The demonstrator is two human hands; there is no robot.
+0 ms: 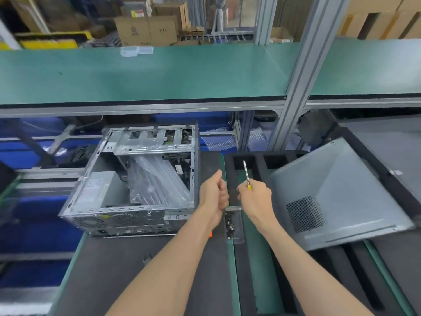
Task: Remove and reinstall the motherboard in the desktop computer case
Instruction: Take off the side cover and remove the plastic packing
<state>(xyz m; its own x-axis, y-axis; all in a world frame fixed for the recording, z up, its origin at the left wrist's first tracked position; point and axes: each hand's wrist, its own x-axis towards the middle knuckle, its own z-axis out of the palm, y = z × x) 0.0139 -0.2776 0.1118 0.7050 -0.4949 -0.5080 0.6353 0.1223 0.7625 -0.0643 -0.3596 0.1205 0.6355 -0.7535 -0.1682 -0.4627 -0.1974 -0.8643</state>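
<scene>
The desktop computer case [136, 179] lies open on a dark mat [127, 270], left of both hands; clear plastic wrapping [157, 181] fills its interior, so the motherboard cannot be made out. The removed side panel [337, 197] rests tilted on black foam strips [262, 163] to the right. A clear tray of screws [233, 224] sits between the forearms (partly hidden by the left wrist). The right hand [256, 197] grips a yellow-handled screwdriver [246, 175], shaft pointing up. The left hand [214, 190] has curled fingers; whether it holds anything cannot be told. Cardboard boxes [145, 30] stand behind a green shelf [159, 74]; their printing is unreadable.
</scene>
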